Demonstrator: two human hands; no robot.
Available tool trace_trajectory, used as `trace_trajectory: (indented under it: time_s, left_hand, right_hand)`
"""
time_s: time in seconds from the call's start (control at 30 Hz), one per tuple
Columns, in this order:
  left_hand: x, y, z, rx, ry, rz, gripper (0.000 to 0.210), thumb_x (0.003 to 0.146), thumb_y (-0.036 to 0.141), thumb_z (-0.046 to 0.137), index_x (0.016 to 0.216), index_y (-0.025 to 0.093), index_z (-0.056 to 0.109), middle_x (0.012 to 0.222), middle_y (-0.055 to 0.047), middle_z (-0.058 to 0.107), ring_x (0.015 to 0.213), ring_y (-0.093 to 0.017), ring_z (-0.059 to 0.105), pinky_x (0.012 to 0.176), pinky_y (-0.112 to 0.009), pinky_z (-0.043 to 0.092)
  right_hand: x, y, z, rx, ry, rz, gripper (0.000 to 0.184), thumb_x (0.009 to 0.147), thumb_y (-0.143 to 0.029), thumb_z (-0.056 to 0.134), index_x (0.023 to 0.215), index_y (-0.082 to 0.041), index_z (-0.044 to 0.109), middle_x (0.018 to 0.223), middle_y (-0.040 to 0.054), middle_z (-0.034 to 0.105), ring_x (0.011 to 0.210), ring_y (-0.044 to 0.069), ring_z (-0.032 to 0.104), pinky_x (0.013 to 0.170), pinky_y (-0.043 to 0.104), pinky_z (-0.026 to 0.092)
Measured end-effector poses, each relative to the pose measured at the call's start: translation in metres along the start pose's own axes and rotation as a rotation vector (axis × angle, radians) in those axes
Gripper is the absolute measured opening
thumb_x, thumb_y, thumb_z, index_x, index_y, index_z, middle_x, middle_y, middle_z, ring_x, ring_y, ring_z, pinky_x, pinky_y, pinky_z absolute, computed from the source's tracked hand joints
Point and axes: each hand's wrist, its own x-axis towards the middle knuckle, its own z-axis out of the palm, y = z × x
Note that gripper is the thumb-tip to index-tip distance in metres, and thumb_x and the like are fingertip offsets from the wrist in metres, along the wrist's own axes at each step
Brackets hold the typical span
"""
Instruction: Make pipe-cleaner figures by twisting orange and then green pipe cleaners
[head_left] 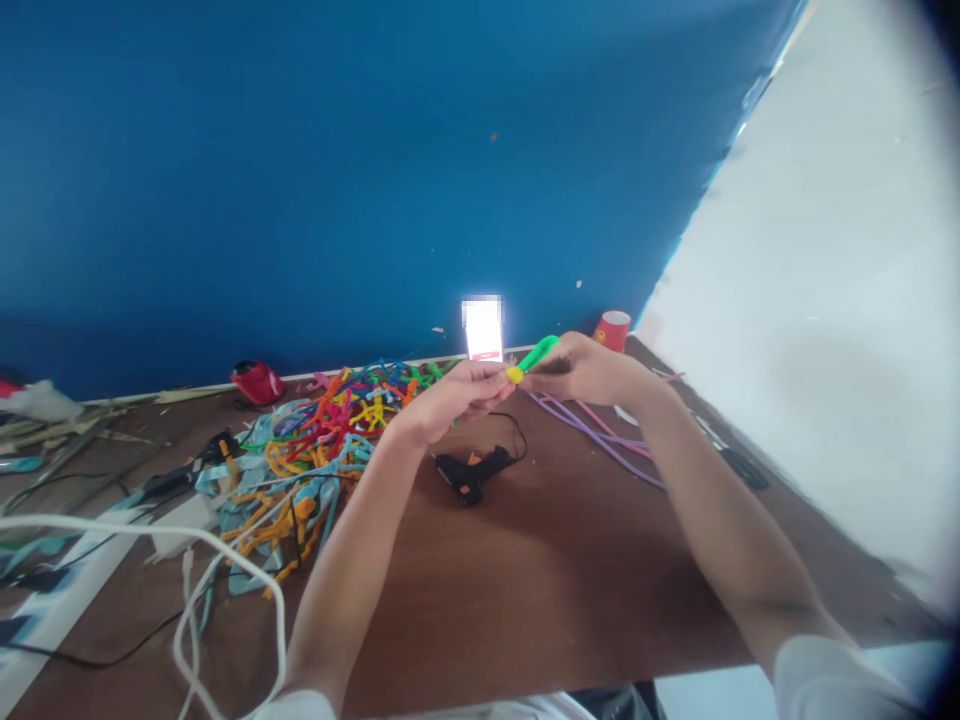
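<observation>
My left hand (pixel 469 390) is closed, its thumb and fingertips pinching by a small yellow piece (pixel 514 375). From that piece a bright green fuzzy pipe cleaner (pixel 540 352) runs up to the right, seemingly bent into a loop. My right hand (pixel 589 370) pinches the green pipe cleaner between thumb and fingers. Both hands are raised over the table and nearly meet at the yellow piece. Below them a black glue gun (pixel 469 472) with orange parts lies on its side. Purple and pink pipe cleaners (pixel 592 430) stretch out beneath my right hand.
A lit phone (pixel 484 328) stands against the blue wall. Tangled colourful pipe cleaners (pixel 330 430) cover the table's left side. White cable (pixel 274 590) loops near a power strip (pixel 71 605) at front left. Red cups (pixel 257 382) sit at the back, and black-handled scissors (pixel 739 465) lie at right.
</observation>
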Motion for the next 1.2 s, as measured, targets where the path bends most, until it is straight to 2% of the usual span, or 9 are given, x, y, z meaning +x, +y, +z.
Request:
trace_trajectory:
  time_s: [0.13, 0.27, 0.43, 0.57, 0.7, 0.8, 0.97, 1.07, 1.2]
  left_hand:
    - [-0.001, 0.002, -0.001, 0.204, -0.038, -0.019, 0.030, 0.088, 0.039, 0.057, 0.069, 0.017, 0.052, 0.062, 0.004, 0.034, 0.052, -0.007, 0.021, 0.049, -0.028, 0.013]
    - [0.001, 0.000, -0.001, 0.474, -0.070, -0.035, 0.023, 0.084, 0.029, 0.054, 0.065, 0.017, 0.052, 0.058, 0.004, 0.034, 0.053, -0.009, 0.026, 0.052, -0.029, 0.017]
    - [0.009, -0.011, 0.003, 0.700, 0.047, -0.028, 0.023, 0.080, 0.025, 0.050, 0.059, 0.017, 0.047, 0.058, 0.004, 0.038, 0.057, -0.010, 0.032, 0.055, -0.029, 0.020]
    - [0.017, -0.020, 0.004, 0.641, 0.231, 0.039, 0.022, 0.085, 0.027, 0.048, 0.066, 0.016, 0.052, 0.064, 0.002, 0.047, 0.062, -0.011, 0.038, 0.058, -0.027, 0.025]
    - [0.015, -0.016, -0.004, 0.290, 0.272, 0.095, 0.023, 0.088, 0.031, 0.051, 0.070, 0.017, 0.050, 0.059, 0.005, 0.035, 0.054, -0.009, 0.027, 0.053, -0.025, 0.020]
    - [0.006, -0.005, -0.010, 0.016, 0.230, 0.076, 0.029, 0.091, 0.041, 0.055, 0.074, 0.018, 0.050, 0.055, 0.009, 0.023, 0.049, -0.007, 0.014, 0.048, -0.024, 0.011]
    - [-0.006, 0.007, -0.010, -0.095, 0.050, 0.077, 0.032, 0.087, 0.044, 0.062, 0.073, 0.018, 0.052, 0.055, 0.008, 0.024, 0.047, -0.006, 0.013, 0.047, -0.025, 0.007]
    - [-0.009, 0.010, -0.008, -0.023, -0.065, 0.041, 0.035, 0.086, 0.046, 0.061, 0.071, 0.016, 0.055, 0.055, 0.006, 0.029, 0.047, -0.006, 0.016, 0.047, -0.026, 0.008]
    - [-0.010, 0.013, -0.007, 0.251, -0.174, -0.060, 0.031, 0.085, 0.041, 0.061, 0.066, 0.015, 0.058, 0.056, 0.004, 0.038, 0.049, -0.007, 0.026, 0.048, -0.026, 0.015]
  right_hand:
    - [0.004, 0.006, -0.002, 0.015, -0.002, -0.024, 0.025, 0.081, -0.039, 0.070, 0.069, -0.017, 0.067, 0.062, -0.0017, 0.052, 0.059, 0.011, 0.040, 0.055, 0.029, 0.029]
    - [0.009, 0.007, -0.003, -0.015, -0.039, -0.035, 0.027, 0.084, -0.041, 0.066, 0.075, -0.016, 0.072, 0.069, 0.0015, 0.060, 0.067, 0.014, 0.049, 0.064, 0.030, 0.036]
    - [0.008, 0.001, 0.000, 0.000, -0.007, -0.077, 0.034, 0.091, -0.046, 0.058, 0.081, -0.016, 0.069, 0.074, 0.0020, 0.063, 0.068, 0.013, 0.052, 0.066, 0.030, 0.038]
    - [-0.001, -0.014, 0.008, 0.048, -0.010, -0.010, 0.023, 0.098, -0.040, 0.047, 0.098, -0.020, 0.058, 0.068, -0.0015, 0.061, 0.060, 0.012, 0.055, 0.062, 0.028, 0.041]
    - [-0.006, -0.021, 0.018, 0.054, -0.019, -0.048, 0.009, 0.099, -0.032, 0.048, 0.100, -0.024, 0.045, 0.070, -0.0021, 0.065, 0.064, 0.014, 0.062, 0.061, 0.028, 0.045]
    - [-0.004, -0.019, 0.020, 0.108, -0.019, -0.028, 0.012, 0.098, -0.033, 0.050, 0.096, -0.024, 0.042, 0.068, -0.0027, 0.065, 0.062, 0.015, 0.063, 0.058, 0.028, 0.045]
    - [0.001, -0.016, 0.014, 0.339, -0.069, -0.030, 0.025, 0.092, -0.040, 0.061, 0.099, -0.022, 0.045, 0.067, -0.0033, 0.063, 0.058, 0.014, 0.062, 0.057, 0.028, 0.049]
    - [0.003, -0.013, 0.010, 0.307, -0.114, -0.053, 0.025, 0.089, -0.042, 0.065, 0.095, -0.019, 0.057, 0.071, -0.0003, 0.066, 0.059, 0.012, 0.061, 0.056, 0.027, 0.048]
    - [0.008, -0.002, 0.008, 0.063, -0.134, -0.090, 0.025, 0.088, -0.041, 0.064, 0.081, -0.017, 0.065, 0.069, -0.0015, 0.062, 0.060, 0.011, 0.052, 0.057, 0.026, 0.037]
